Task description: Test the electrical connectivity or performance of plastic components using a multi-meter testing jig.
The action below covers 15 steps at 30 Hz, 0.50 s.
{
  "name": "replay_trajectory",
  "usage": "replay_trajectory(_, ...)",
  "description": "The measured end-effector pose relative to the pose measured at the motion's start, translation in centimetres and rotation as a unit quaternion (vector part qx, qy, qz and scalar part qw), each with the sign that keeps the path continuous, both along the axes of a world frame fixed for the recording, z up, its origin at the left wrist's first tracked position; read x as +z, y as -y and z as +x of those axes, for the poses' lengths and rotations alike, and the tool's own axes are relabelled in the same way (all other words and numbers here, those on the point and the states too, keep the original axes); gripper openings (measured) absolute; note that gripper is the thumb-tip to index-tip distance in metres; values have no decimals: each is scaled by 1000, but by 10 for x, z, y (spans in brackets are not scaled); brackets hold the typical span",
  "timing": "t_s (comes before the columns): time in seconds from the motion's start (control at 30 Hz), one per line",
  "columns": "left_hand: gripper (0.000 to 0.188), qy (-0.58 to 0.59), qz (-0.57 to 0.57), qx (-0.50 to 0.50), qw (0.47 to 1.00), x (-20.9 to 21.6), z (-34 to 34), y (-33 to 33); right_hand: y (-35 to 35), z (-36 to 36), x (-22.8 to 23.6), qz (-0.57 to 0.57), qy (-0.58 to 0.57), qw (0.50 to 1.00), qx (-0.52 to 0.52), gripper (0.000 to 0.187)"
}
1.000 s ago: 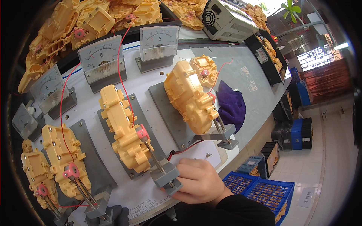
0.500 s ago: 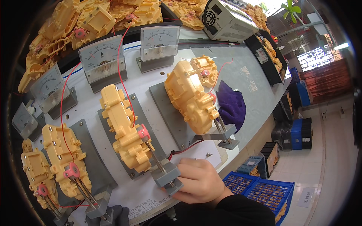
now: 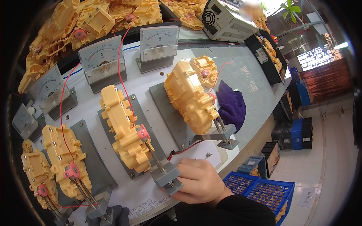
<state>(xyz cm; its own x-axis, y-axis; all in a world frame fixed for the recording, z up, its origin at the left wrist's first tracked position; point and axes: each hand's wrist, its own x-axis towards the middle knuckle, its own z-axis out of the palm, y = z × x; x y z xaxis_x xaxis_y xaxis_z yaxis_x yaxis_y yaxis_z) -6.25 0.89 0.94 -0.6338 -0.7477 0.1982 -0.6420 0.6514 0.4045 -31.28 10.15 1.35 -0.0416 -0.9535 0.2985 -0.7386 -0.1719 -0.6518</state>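
My right hand (image 3: 200, 180) is bare and closed around the grey sliding block (image 3: 166, 176) of the middle fixture. Metal pins from this block reach the pink-capped motor (image 3: 143, 132) on a yellow plastic gearbox housing (image 3: 122, 130). At the lower left edge my left hand (image 3: 120, 215), in a dark grey glove and partly cut off, is closed at another grey block (image 3: 98, 210). That block's pins reach the pink motor (image 3: 71, 171) of a second yellow housing (image 3: 62, 150). Farther right a third yellow housing (image 3: 188, 96) sits on its grey base plate.
Several analog meters (image 3: 101, 60) stand behind the fixtures, with red wires running down. Yellow housings fill a black tray (image 3: 166, 17) at the back. A metal power supply box (image 3: 228, 22), a purple cloth (image 3: 230, 105) and blue crates (image 3: 271, 192) are to the right.
A blurred round shape, perhaps part of a person, has appeared behind the power supply box. Both hands and the fixtures look nearly the same.
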Motion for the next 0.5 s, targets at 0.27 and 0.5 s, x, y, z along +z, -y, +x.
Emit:
replay_trajectory(0.27,14,-68,50,24,996,3,-8,-2,2,1,-3,-10,-20,1000,-2,17)
replay_trajectory(0.5,15,-83,-12,-4,996,5,-7,1,1,7,-6,-52,-55,997,-3,15)
